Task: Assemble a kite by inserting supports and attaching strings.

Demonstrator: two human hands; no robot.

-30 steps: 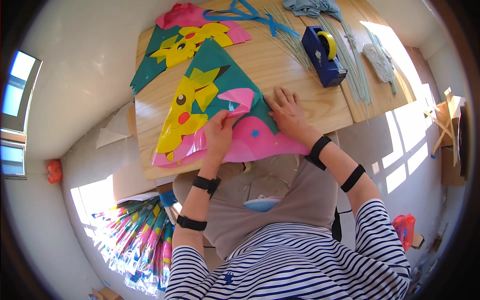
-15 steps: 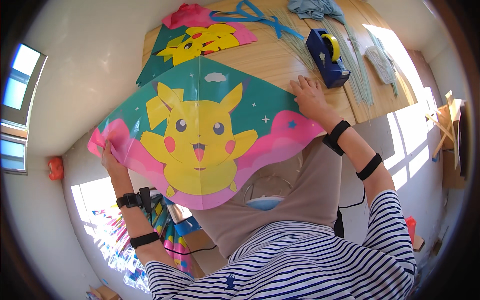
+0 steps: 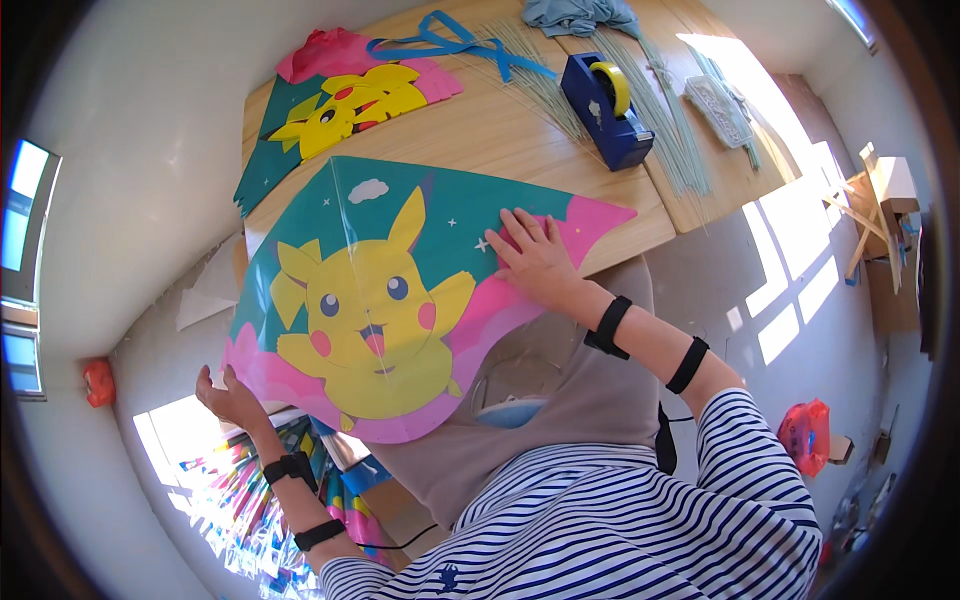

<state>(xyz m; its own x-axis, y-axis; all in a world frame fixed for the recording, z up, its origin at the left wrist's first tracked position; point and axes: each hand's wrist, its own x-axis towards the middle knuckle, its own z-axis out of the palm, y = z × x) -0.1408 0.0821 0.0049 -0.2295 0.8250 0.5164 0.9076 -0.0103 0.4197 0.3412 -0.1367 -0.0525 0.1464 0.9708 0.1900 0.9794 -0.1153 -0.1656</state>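
Note:
A kite sail [image 3: 380, 375] of thin sheet, green and pink with a yellow cartoon animal, lies partly on the table and hangs over its near edge above my lap. A crease line runs down its middle. My right hand [image 3: 537, 262] rests flat on the sail's right part, fingers spread, short of the pink right tip. Beside the lower left edge of the sail is my left hand [image 3: 235, 402], its fingers apart and nothing gripped between them. Whether it touches the sheet is hard to see.
More printed sails [image 3: 345, 110] lie at the table's far left, near a blue ribbon [image 3: 450, 45]. A blue tape dispenser [image 3: 600, 115] with yellow tape stands right of them, among thin pale sticks [image 3: 670, 130] and a clear plastic box [image 3: 718, 112]. Colourful wrapped bundles [image 3: 265, 500] sit at lower left.
My left hand has let go of the sail's left corner and opened. My right hand has moved from the right edge inward onto the sheet. The view has shifted, too.

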